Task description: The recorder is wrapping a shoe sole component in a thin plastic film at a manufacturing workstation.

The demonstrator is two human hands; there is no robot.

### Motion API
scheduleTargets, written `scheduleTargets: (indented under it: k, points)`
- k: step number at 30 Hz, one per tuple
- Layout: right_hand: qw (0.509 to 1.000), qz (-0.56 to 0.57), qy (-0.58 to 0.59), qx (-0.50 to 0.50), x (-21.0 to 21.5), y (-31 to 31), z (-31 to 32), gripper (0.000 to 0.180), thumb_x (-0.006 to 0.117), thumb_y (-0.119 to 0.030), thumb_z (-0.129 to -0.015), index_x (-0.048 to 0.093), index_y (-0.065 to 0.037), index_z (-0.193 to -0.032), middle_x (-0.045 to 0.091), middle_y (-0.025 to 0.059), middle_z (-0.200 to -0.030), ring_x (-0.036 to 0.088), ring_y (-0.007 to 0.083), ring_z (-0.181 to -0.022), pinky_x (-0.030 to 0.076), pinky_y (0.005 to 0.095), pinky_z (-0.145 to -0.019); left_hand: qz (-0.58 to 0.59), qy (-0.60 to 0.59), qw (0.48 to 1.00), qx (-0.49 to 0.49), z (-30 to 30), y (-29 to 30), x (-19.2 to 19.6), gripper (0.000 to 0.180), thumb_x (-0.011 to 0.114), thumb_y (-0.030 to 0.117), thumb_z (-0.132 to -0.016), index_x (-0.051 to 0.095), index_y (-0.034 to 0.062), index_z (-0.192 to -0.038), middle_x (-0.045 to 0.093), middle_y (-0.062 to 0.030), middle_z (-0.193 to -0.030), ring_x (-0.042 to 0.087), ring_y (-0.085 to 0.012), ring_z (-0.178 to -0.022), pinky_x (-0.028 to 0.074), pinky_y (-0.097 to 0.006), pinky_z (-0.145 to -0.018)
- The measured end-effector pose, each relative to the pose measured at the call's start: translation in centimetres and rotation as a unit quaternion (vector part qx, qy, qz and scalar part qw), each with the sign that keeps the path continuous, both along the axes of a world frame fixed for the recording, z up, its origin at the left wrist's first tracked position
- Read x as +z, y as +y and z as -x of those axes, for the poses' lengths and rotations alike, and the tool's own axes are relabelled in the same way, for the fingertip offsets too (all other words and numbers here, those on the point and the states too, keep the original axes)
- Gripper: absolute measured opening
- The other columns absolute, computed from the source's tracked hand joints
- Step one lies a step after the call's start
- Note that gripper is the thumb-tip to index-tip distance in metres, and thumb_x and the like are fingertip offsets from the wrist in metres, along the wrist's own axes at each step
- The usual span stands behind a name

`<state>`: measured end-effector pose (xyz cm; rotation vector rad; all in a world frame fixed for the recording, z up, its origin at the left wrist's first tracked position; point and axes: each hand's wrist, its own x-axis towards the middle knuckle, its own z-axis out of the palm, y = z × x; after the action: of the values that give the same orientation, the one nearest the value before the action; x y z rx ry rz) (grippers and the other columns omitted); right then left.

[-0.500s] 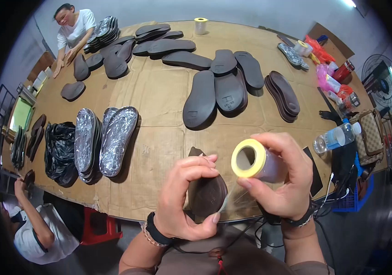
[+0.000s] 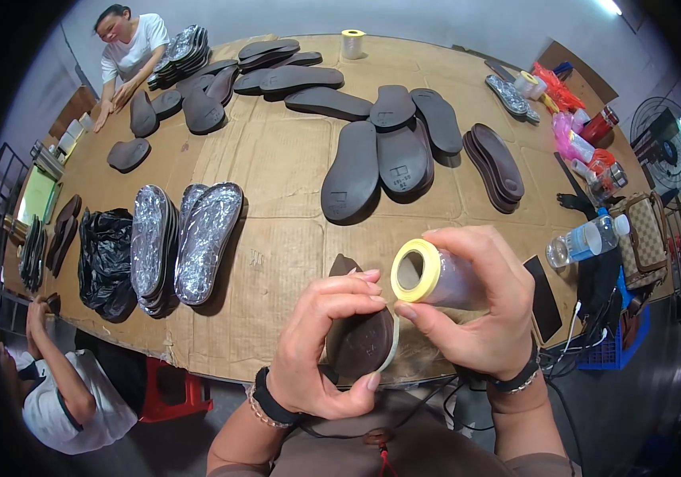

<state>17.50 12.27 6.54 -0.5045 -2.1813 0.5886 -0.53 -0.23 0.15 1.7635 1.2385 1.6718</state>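
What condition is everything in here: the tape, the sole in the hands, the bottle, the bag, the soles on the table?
Tape roll: gripped in right hand, strip pulled out onto the sole's edge.
Dark sole: held by left hand, partly taped.
Water bottle: lying on its side, capped.
Black bag: crumpled.
Foil-wrapped soles: stacked, wrapped.
Bare dark soles: lying flat, unwrapped.

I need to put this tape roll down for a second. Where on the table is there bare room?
Bare cardboard table lies between the foil-wrapped soles and the dark soles; another patch sits just beyond the right hand, before the water bottle. The far left and right edges are crowded.
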Motion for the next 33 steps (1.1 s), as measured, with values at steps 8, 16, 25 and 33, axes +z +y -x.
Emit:
scheduleTargets:
  k: [8,16,25,33]
  points:
    - [0.997,0.034,-0.075,-0.009,-0.2,-1.3,0.0,0.048,0.089,-0.019,-0.078,0.066,-0.006,-0.118,0.067,0.0131,-0.097,0.068,0.0351,-0.087,0.055,0.0421,-0.074,-0.002,-0.004,1.000,0.018,-0.4,-0.5,0.0,0.057,0.080,0.018,-0.073,0.060,-0.0009,-0.123,0.061,-0.0202,-0.122,0.065,-0.0377,-0.120,0.050,-0.049,-0.108]
    - [0.997,0.044,-0.068,0.015,-1.1,-2.2,0.2,0.050,0.087,-0.019,-0.080,0.063,-0.002,-0.121,0.067,0.0167,-0.102,0.067,0.0364,-0.090,0.055,0.0420,-0.077,0.018,-0.006,0.999,0.047,-0.9,-1.4,-0.2,0.057,0.086,0.023,-0.074,0.059,-0.0001,-0.118,0.060,-0.0201,-0.121,0.066,-0.0359,-0.116,0.052,-0.046,-0.103]
    - [0.992,0.064,-0.095,0.042,-2.3,-1.7,0.6,0.053,0.089,-0.023,-0.080,0.062,-0.002,-0.121,0.070,0.0155,-0.102,0.072,0.0348,-0.089,0.056,0.0403,-0.076,0.122,0.127,0.976,0.132,0.3,-3.1,1.0,0.070,0.081,0.037,-0.074,0.067,0.0046,-0.134,0.053,-0.0204,-0.137,0.056,-0.0320,-0.116,0.049,-0.041,-0.099]
    - [0.991,0.073,-0.100,0.055,-4.1,-0.9,1.7,0.052,0.086,-0.027,-0.085,0.059,-0.002,-0.121,0.070,0.0181,-0.097,0.072,0.0392,-0.085,0.056,0.0440,-0.071,0.191,0.126,0.967,0.111,1.2,-3.1,0.0,0.073,0.084,0.025,-0.070,0.067,0.0103,-0.140,0.052,-0.0201,-0.147,0.055,-0.0349,-0.121,0.042,-0.045,-0.106]
